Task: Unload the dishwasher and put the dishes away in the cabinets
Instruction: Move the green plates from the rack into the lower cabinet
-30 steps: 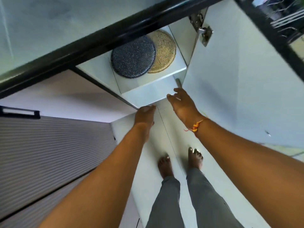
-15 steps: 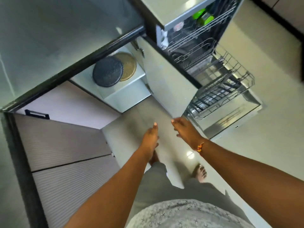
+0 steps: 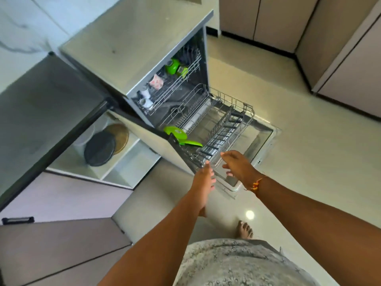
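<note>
The dishwasher [image 3: 144, 48] stands open with its lower wire rack [image 3: 231, 129] pulled out over the dropped door [image 3: 261, 139]. Two green plates [image 3: 176, 133] lie at the rack's near left. The upper rack [image 3: 177, 83] holds green cups [image 3: 175, 67], a pink patterned cup [image 3: 156, 81] and white cups [image 3: 145, 98]. My left hand [image 3: 204, 178] hovers empty just in front of the lower rack's near corner, fingers extended. To its right my right hand [image 3: 237, 166], with a thread band at the wrist, is over the rack's near edge, fingers apart, holding nothing.
An open cabinet [image 3: 125, 162] left of the dishwasher holds a dark round plate [image 3: 99, 149] and a tan one [image 3: 119, 137] on its shelf. Its white door [image 3: 148, 145] swings out beside the rack. Grey drawers [image 3: 51, 244] are at lower left, tall cupboards [image 3: 340, 48] at upper right.
My view has swung from the open cabinet to the dishwasher. Both empty hands have moved away from the cabinet shelf and right, toward the pulled-out lower rack.
</note>
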`<state>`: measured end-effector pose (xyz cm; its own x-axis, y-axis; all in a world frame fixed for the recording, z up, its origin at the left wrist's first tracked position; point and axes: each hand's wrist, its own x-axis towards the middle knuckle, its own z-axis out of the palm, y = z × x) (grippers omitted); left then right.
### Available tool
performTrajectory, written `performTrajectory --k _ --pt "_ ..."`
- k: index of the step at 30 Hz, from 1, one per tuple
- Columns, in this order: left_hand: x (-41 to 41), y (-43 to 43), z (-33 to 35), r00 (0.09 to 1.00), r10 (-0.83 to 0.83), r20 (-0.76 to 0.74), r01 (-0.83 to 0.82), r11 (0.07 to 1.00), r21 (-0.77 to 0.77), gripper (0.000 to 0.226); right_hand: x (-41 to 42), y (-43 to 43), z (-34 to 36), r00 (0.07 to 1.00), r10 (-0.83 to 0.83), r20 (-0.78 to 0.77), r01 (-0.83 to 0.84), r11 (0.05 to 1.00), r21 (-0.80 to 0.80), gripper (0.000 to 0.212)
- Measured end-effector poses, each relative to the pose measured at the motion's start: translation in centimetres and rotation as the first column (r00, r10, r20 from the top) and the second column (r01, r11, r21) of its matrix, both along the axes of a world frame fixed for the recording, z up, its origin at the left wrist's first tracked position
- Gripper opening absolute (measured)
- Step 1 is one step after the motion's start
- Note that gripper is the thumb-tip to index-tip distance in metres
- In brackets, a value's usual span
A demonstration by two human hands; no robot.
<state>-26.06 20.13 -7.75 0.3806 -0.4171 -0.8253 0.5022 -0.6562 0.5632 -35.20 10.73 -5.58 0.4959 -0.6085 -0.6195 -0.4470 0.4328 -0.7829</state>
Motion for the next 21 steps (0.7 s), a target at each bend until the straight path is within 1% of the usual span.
performTrajectory --k 2,4,6,8,11,14,17,18,21 --pt "0.2 -1.6 1.0 0.997 -0.035 0.075 0.036 0.999 -0.01 0.061 0.0 -1.1 0.0 0.999 -0.045 0.016 0.044 0.999 0.022 0.021" --pt "0.9 -4.7 2.3 0.97 -0.125 0.209 0.131 0.991 -0.017 0.058 0.4 -3.0 -0.4 0.993 -0.115 0.041 0.112 0.991 0.068 0.022" --pt "2.2 -6.8 3.6 0.939 -0.159 0.305 0.176 0.984 -0.029 0.049 1.2 -4.1 -0.4 0.988 -0.144 0.06 0.137 0.985 0.104 0.026" --pt "4.4 -9.9 4.2 0.912 -0.195 0.361 0.219 0.975 -0.026 0.043 2.2 -5.6 -0.8 0.976 -0.211 0.058 0.2 0.968 0.155 0.03" --pt "9.8 -15.7 3.5 0.867 -0.285 0.408 0.282 0.957 0.069 0.041 5.2 -8.8 -2.2 0.947 -0.318 0.045 0.299 0.923 0.242 0.023" --pt "15.9 -20.4 0.6 0.904 -0.248 0.347 0.224 0.969 0.107 0.034 8.8 -11.6 -4.2 0.92 -0.392 0.013 0.367 0.87 0.329 0.02" --pt "21.2 -23.0 -4.0 0.948 -0.148 0.281 0.103 0.98 0.168 0.025 13.3 -13.7 -7.6 0.879 -0.476 -0.039 0.444 0.786 0.431 0.019" --pt "22.9 -23.2 -5.8 0.963 -0.118 0.244 0.068 0.977 0.201 0.028 15.0 -14.2 -9.2 0.866 -0.496 -0.068 0.468 0.754 0.46 0.019" --pt "27.3 -23.3 -11.6 0.989 -0.018 0.15 -0.027 0.955 0.295 0.045 19.7 -15.1 -14.7 0.838 -0.525 -0.149 0.51 0.657 0.555 0.02"
